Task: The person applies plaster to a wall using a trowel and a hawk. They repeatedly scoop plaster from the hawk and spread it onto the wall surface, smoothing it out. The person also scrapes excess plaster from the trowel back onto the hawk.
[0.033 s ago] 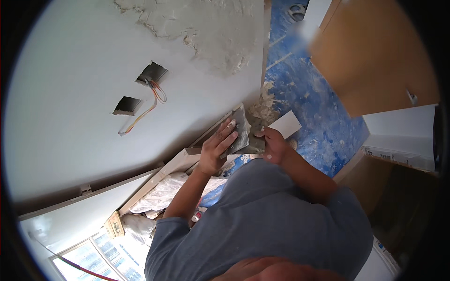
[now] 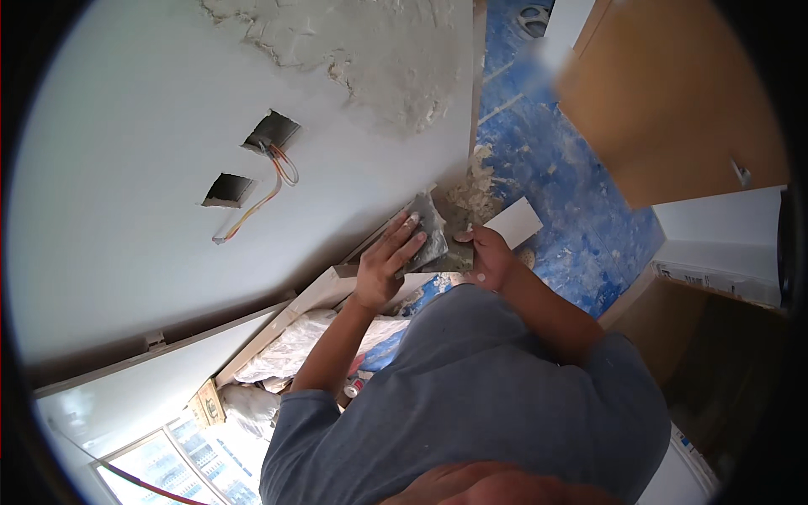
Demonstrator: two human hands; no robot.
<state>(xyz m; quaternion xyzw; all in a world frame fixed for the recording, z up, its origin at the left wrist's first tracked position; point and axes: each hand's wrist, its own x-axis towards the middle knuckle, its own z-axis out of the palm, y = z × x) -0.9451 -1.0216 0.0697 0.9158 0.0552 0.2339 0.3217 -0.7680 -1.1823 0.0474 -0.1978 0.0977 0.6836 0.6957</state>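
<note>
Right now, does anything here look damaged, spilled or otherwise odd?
Yes: wires hang loose from one of two uncovered holes in the wall, which looks unfinished. Pale, crumbly clumps lie on the blue floor near the wall's edge, as if spilled.

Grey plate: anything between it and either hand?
Nothing visible blocks the left hand; it lies directly on the grey plate. On the other side, the darker flat board gripped by the right hand lies between that hand and the plate.
</note>
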